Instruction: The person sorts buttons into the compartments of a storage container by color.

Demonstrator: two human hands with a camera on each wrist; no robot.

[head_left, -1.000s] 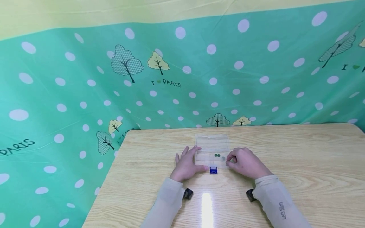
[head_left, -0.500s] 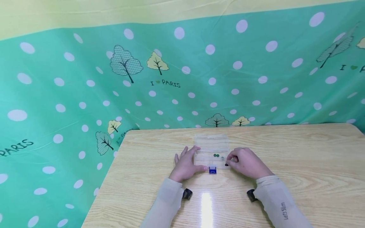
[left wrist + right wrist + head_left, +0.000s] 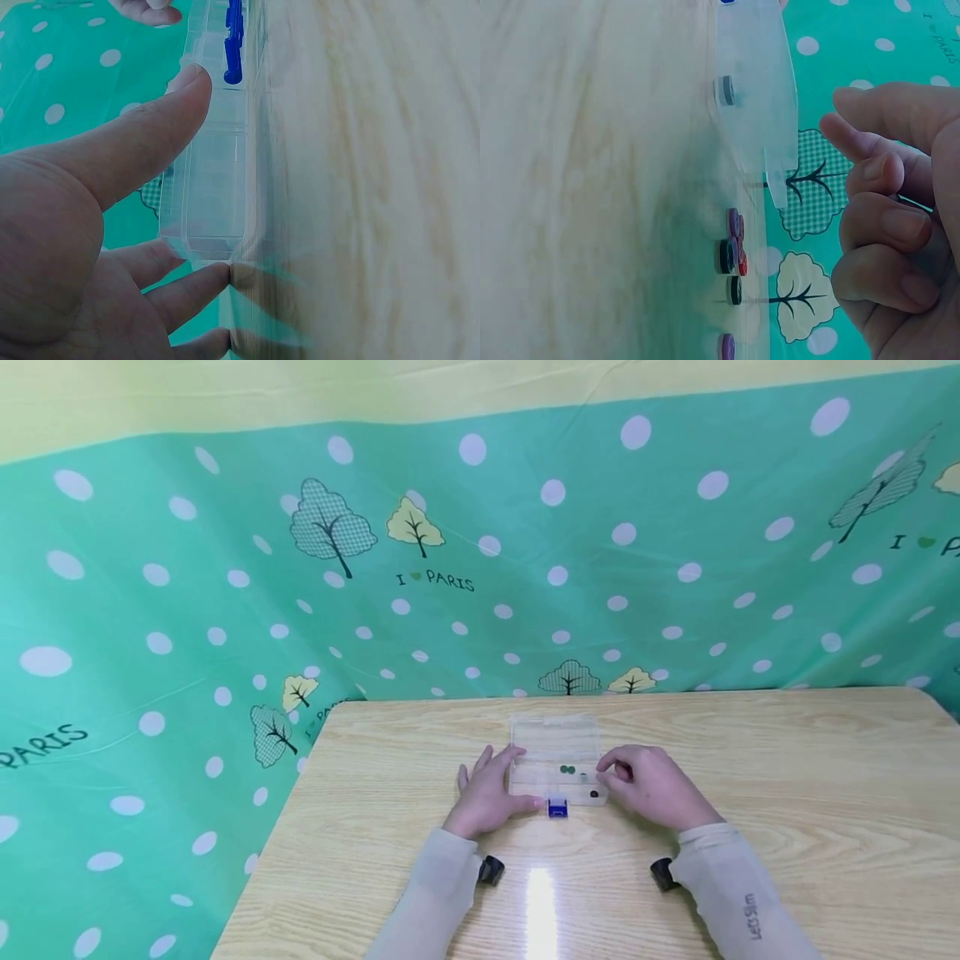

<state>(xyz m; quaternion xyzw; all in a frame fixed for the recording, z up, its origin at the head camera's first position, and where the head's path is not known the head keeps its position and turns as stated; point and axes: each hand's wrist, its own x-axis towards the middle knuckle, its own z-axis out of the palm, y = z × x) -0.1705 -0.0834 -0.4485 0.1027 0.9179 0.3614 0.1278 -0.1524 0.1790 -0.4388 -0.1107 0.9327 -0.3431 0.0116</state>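
Observation:
A clear plastic compartment box (image 3: pixel 525 793) with its lid (image 3: pixel 555 732) raised at the back stands before me. A blue latch (image 3: pixel 557 808) hangs at its front. My left hand (image 3: pixel 491 793) spreads around the left end, thumb along the front near the latch, fingers straight. A dark button-like disc (image 3: pixel 594 793) lies in the front right compartment. Two green discs (image 3: pixel 567 769) and a small pale piece (image 3: pixel 583 777) are behind it. Just right of the box is my right hand (image 3: pixel 648 785); its fingers are loosely bent, with nothing visible between thumb and forefinger (image 3: pixel 836 135).
Several purple, red and dark discs (image 3: pixel 735 255) lie on the wooden table (image 3: pixel 360 843) beside the box, below my right hand in the right wrist view; in the head view that hand hides them. A green dotted curtain (image 3: pixel 450 568) hangs behind the table.
The dark disc, at first hidden by my right fingertips, has been let go and lies in the front right compartment. My right hand has drawn slightly rightward; my left stays at the box.

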